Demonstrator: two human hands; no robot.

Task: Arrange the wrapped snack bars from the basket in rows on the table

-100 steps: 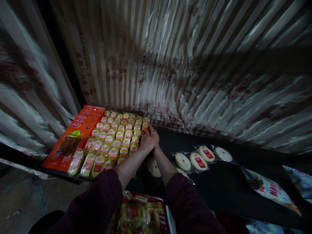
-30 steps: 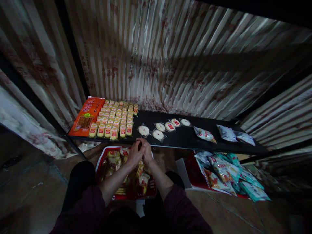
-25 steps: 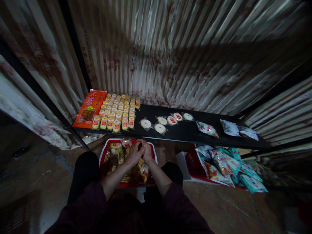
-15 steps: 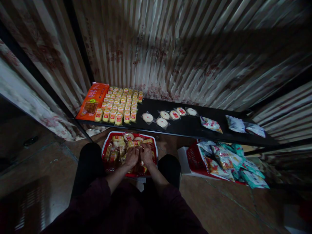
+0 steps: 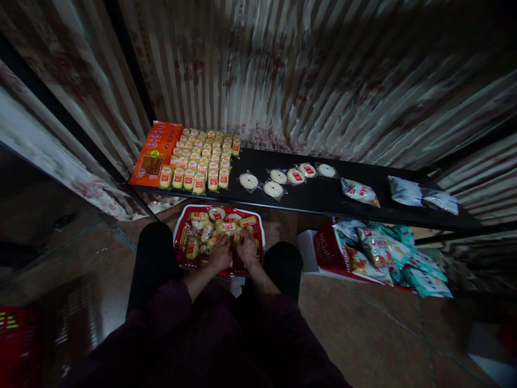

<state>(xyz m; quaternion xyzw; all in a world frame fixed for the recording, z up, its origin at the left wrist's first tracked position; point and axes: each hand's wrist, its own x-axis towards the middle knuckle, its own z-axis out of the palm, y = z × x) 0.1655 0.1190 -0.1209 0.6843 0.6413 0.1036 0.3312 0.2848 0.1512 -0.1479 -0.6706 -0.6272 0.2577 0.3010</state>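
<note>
Between my knees is a red basket with a white rim [image 5: 262, 233], filled with wrapped snacks: yellow snack cakes [image 5: 193, 248] and round pale crackers [image 5: 217, 213]. Inside it, both hands are side by side among the packages. My left hand [image 5: 220, 255] is curled, with its fingertips down against the wrappers; what it grips is hidden. Close beside it, my right hand [image 5: 247, 250] has its fingers bent around a yellow wrapped snack cake near the basket's right side. Dim light blurs the fingertips.
A low black shelf [image 5: 258, 159] runs beyond the basket. It bears an orange snack bag [image 5: 155, 153], rows of yellow cakes [image 5: 197, 161], several round crackers [image 5: 273, 189] and a few pillow bags [image 5: 359, 192]. Lower right, another red basket [image 5: 325, 249] holds snack bags. Black posts flank a curtain [image 5: 258, 64].
The view has shifted slightly, so the shelf appears higher. My hands have moved a little apart inside the basket, uncovering more packages beyond them. The shelf's goods keep their arrangement.
</note>
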